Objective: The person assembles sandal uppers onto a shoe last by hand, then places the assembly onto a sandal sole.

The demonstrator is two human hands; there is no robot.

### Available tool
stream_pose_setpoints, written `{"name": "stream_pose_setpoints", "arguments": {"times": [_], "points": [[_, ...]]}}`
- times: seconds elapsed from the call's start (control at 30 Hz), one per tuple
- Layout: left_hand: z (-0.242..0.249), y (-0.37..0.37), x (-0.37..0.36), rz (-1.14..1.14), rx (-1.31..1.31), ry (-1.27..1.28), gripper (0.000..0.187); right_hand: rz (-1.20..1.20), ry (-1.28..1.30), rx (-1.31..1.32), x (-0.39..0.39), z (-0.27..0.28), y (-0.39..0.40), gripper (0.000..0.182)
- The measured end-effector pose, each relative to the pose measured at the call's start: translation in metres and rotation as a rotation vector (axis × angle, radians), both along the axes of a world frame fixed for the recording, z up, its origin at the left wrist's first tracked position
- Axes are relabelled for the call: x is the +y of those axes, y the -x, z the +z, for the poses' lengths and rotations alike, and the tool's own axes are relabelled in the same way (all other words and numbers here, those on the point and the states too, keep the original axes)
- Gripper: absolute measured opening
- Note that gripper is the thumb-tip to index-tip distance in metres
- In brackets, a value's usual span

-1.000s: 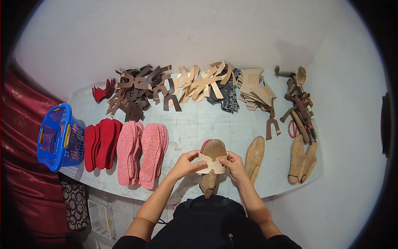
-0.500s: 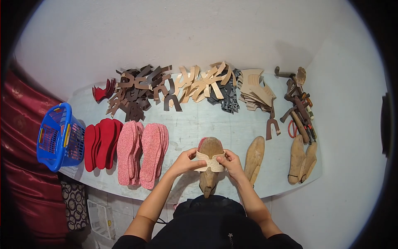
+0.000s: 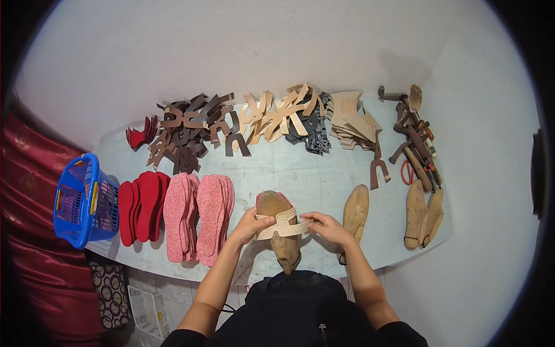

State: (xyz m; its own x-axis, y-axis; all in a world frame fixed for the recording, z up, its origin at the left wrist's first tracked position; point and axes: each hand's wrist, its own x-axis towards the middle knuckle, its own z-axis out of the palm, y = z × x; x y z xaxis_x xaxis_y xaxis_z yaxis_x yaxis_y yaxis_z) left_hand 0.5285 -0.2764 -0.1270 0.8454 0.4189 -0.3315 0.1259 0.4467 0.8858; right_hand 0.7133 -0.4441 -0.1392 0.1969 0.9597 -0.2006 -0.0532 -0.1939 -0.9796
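A wooden shoe last [image 3: 286, 252] lies in front of me, its heel end near my body. Across it sits a cream, textured H-shaped shoe upper [image 3: 284, 221]. A strip of pink insole [image 3: 283, 197] shows along the last's front edge. My left hand [image 3: 251, 226] is closed on the upper's left side, thumb pressed on top and fingers hidden beneath. On the other side, my right hand [image 3: 330, 228] pinches the right end of the upper, whose upper strap stands off from the last.
Red insoles [image 3: 151, 202] and pink insoles [image 3: 213, 217] lie left, beside a blue basket [image 3: 92, 217]. Brown strap pieces [image 3: 188, 124], cream pieces [image 3: 277, 118] and beige pieces [image 3: 351, 121] line the back. A last [image 3: 355, 211], more lasts [image 3: 415, 214] and hammers [image 3: 417, 144] lie right.
The last and upper have shifted and turned slightly left. My right hand has moved outward, drawing the upper's right end away from the last; my left hand keeps its hold.
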Motion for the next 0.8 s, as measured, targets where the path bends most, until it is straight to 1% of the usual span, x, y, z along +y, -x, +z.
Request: {"name": "stream_pose_setpoints", "arguments": {"times": [0.1,0.13,0.17,0.2,0.23,0.33,0.43,0.5,0.53,0.6,0.63,0.73,0.8], "points": [[0.001,-0.001,0.001,-0.018,0.013,-0.019,0.051,-0.018,0.088,0.134,-0.001,-0.004,-0.001,0.024],[0.002,-0.002,0.001,-0.028,0.009,-0.029,0.051,-0.024,0.086,0.136,0.000,-0.005,-0.001,0.024],[0.004,-0.004,0.000,-0.036,0.010,-0.029,0.051,-0.026,0.070,0.064,0.002,-0.006,-0.002,0.020],[0.008,-0.007,0.000,-0.100,-0.003,-0.037,0.050,-0.029,0.054,-0.008,0.004,-0.007,-0.002,0.017],[0.010,-0.009,-0.001,-0.163,-0.017,-0.044,0.050,-0.036,0.053,-0.007,0.005,-0.008,-0.003,0.017],[0.014,-0.013,-0.003,-0.125,-0.007,-0.022,0.047,-0.047,0.038,-0.033,0.010,-0.010,-0.002,0.015],[0.021,-0.017,-0.006,-0.150,0.012,-0.048,0.046,-0.087,0.047,0.038,0.010,-0.013,0.000,0.017],[0.022,-0.017,-0.007,-0.163,0.030,-0.076,0.047,-0.069,0.106,0.191,0.010,-0.012,-0.002,0.021],[0.023,-0.018,-0.007,-0.174,0.044,-0.108,0.047,-0.067,0.106,0.185,0.010,-0.011,-0.002,0.021],[0.025,-0.020,-0.007,-0.191,0.041,-0.127,0.047,-0.063,-0.077,0.185,0.011,-0.009,0.001,0.023],[0.026,-0.020,-0.008,-0.209,0.045,-0.144,0.047,-0.056,-0.079,0.180,0.011,-0.012,0.001,0.023],[0.033,-0.023,-0.008,-0.228,0.061,-0.123,0.047,-0.031,-0.051,0.169,0.009,-0.016,0.000,0.020],[0.029,-0.024,-0.008,-0.225,0.046,-0.118,0.047,-0.033,0.134,0.252,0.007,-0.012,0.002,0.018]]}}
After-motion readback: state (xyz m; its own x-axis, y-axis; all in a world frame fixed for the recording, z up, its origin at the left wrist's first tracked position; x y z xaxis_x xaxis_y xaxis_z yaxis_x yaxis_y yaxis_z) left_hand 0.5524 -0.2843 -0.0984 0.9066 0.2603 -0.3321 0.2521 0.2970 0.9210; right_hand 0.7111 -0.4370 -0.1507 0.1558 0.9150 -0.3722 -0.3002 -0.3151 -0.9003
